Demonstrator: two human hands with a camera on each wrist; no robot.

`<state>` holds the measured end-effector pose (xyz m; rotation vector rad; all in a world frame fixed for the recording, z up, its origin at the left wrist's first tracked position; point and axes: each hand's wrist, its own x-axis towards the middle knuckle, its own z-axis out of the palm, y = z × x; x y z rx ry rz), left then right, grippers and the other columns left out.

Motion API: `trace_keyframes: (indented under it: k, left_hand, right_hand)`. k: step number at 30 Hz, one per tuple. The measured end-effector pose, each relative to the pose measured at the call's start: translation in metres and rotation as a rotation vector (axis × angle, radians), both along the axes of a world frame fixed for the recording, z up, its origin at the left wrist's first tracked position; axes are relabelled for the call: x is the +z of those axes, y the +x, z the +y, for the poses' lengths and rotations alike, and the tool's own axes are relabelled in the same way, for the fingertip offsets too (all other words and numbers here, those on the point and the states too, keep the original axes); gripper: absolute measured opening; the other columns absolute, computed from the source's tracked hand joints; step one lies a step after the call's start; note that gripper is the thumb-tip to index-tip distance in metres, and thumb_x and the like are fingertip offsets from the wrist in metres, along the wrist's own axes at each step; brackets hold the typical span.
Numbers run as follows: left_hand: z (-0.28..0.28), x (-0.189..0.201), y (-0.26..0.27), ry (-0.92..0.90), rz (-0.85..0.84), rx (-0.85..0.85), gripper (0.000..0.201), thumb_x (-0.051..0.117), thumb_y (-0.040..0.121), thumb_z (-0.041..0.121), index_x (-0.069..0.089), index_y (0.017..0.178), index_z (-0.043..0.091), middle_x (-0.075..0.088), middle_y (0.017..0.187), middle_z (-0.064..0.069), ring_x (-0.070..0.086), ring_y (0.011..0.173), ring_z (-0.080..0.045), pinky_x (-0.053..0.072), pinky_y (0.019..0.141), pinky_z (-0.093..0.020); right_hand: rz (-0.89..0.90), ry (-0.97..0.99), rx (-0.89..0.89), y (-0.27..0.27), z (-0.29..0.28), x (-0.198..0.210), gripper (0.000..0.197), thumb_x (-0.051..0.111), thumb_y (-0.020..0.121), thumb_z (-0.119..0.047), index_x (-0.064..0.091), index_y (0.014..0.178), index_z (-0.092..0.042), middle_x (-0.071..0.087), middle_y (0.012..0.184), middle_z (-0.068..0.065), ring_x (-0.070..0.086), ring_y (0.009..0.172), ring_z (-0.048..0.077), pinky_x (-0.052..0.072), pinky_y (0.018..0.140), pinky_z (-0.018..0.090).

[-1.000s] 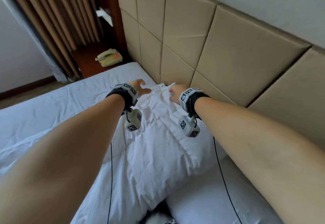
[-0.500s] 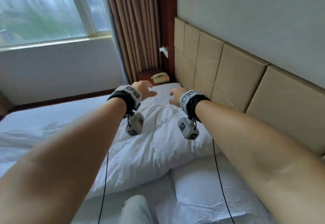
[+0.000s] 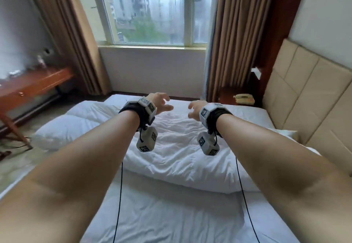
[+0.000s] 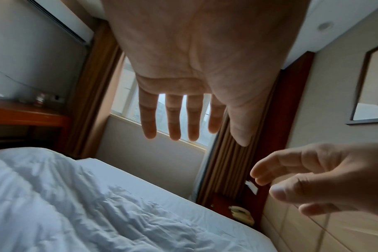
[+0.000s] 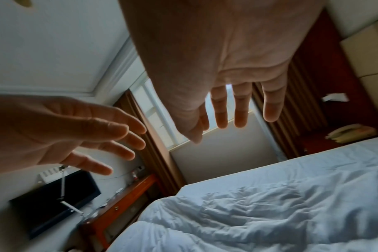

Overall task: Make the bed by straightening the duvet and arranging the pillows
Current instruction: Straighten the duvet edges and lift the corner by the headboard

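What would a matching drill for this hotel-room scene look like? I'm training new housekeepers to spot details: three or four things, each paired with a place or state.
Things:
1. duvet
2. telephone
3. left hand
4. headboard

Places or states:
A. open, holds nothing
B. rumpled, bunched across the bed
C. on the wooden stand by the curtain
D. padded beige panels on the wall

Pairs: 1-B, 2-C, 3-A, 4-D

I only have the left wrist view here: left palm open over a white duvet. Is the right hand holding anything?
Observer: No; the right wrist view shows the right hand with straight fingers, empty.
Operator: How does the duvet lie?
Observer: In the head view the duvet is bunched across the bed's far part; bare sheet covers the near part.
Operator: What faces the headboard?
Observer: The right wrist view shows a dark television by the wooden desk.
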<state>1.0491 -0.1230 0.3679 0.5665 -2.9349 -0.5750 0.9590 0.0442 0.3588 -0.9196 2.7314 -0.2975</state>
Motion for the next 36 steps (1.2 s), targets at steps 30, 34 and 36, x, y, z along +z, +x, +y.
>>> trace_keyframes:
  k: [30, 34, 36]
  left_hand:
    - [-0.619, 0.026, 0.382, -0.108, -0.042, 0.442, 0.054, 0.069, 0.083, 0.047, 0.055, 0.129, 0.022, 0.063, 0.123, 0.0, 0.059, 0.112, -0.02, 0.046, 0.097, -0.034]
    - [-0.723, 0.034, 0.383, -0.138, -0.07, 0.469, 0.051, 0.068, 0.084, 0.046, 0.056, 0.128, 0.024, 0.063, 0.121, 0.0, 0.059, 0.112, -0.02, 0.046, 0.099, -0.036]
    - [-0.775, 0.041, 0.388, -0.141, -0.042, 0.5, 0.049, 0.068, 0.083, 0.046, 0.057, 0.126, 0.024, 0.064, 0.118, 0.001, 0.059, 0.11, -0.02, 0.046, 0.099, -0.037]
  right_hand:
    - [0.057, -0.188, 0.509, 0.308, -0.694, 0.008, 0.046, 0.063, 0.087, -0.028, 0.055, 0.132, -0.02, 0.06, 0.128, 0.005, 0.056, 0.117, 0.025, 0.046, 0.094, 0.03]
    - [0.017, -0.185, 0.519, 0.305, -0.809, 0.009, 0.041, 0.063, 0.087, -0.027, 0.059, 0.127, -0.018, 0.063, 0.124, 0.006, 0.057, 0.116, 0.026, 0.046, 0.093, 0.029]
    - [0.021, -0.19, 0.515, 0.308, -0.863, 0.011, 0.039, 0.062, 0.087, -0.026, 0.061, 0.125, -0.018, 0.063, 0.123, 0.006, 0.058, 0.115, 0.026, 0.048, 0.094, 0.03]
